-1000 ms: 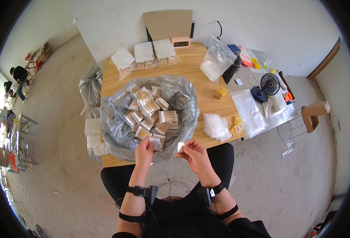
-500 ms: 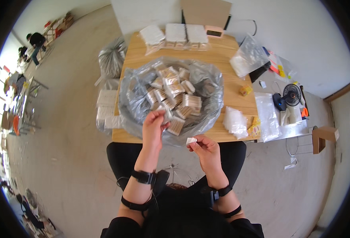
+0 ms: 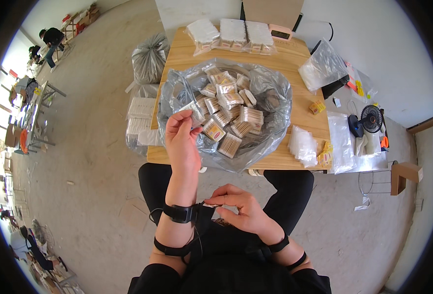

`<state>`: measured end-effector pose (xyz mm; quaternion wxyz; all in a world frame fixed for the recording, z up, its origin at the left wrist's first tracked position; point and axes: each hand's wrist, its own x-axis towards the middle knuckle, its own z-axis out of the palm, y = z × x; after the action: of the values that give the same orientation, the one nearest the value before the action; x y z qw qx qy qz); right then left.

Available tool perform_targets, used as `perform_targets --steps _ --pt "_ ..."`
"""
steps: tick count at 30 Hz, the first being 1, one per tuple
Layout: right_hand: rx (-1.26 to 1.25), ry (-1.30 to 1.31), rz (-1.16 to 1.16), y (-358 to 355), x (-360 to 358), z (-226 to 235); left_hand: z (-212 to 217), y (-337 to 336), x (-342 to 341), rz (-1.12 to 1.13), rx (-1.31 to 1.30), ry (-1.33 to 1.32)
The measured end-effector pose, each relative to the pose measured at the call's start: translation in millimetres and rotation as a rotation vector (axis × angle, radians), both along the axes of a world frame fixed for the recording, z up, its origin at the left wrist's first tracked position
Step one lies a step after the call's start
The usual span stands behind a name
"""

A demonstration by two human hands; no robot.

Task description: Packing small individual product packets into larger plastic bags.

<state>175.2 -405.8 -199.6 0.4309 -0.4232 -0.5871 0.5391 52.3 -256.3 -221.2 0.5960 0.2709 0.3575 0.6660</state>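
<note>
My left hand [image 3: 183,139] is closed in a pinch on a small clear packet [image 3: 195,115] at the near left side of a grey plastic bag [image 3: 172,95]. Its contents are partly hidden by my fingers. Inside the wide-mouthed bag lies a heap of clear packs of cotton swabs with wooden sticks [image 3: 230,145]; one pack has a yellow and red label [image 3: 214,131]. My right hand [image 3: 241,209] is over my lap, beside the strap on my left forearm. Its fingers pinch a small pale piece, seen nearly edge-on and mostly covered.
White packed bundles [image 3: 233,34] line the table's far edge. Flat clear bags [image 3: 303,146] and yellow labels [image 3: 325,154] lie at the right, with a small black fan [image 3: 371,119] beyond. A tied grey sack [image 3: 150,59] stands left of the table. People work far left.
My right hand has drawn back from the table's front edge toward my lap and left forearm. My left hand still pinches the packet near the bag. The whole view has shifted slightly.
</note>
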Motion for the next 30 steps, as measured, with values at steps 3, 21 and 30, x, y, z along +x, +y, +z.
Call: perform_targets --steps 3,21,30 --pt "0.0 -0.01 -0.002 0 -2 -3 -3 4 -3 0.025 -0.019 -0.017" --pt "0.016 -0.101 -0.106 5 -6 -28 -20 11 -8 0.073 -0.059 -0.033" --pt "0.034 -0.114 -0.124 8 -8 -31 -22 10 -7 0.085 -0.071 -0.01"
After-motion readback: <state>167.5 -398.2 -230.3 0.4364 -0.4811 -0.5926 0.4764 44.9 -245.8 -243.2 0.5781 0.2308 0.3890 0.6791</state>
